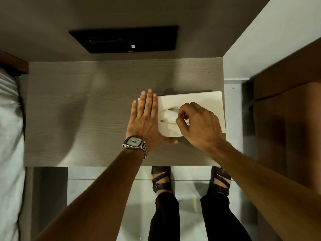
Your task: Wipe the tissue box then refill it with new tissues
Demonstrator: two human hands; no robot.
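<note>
A white tissue box (pixel 196 98) lies flat on the right part of a grey wooden table (pixel 86 110). White tissue (pixel 167 116) shows in its oval top slot. My left hand (pixel 145 122), wearing a metal watch, lies flat with fingers spread over the box's left end, thumb along the near side. My right hand (pixel 198 124) hovers over the slot, thumb and forefinger pinched on the tissue's right end. The box's near right part is hidden under that hand.
A black panel (pixel 126 39) is set in the grey wall behind the table. A bed with pale linen (pixel 8 136) runs along the left edge. A brown wooden cabinet (pixel 286 110) stands to the right. My sandalled feet (pixel 161 181) stand below the table's front edge.
</note>
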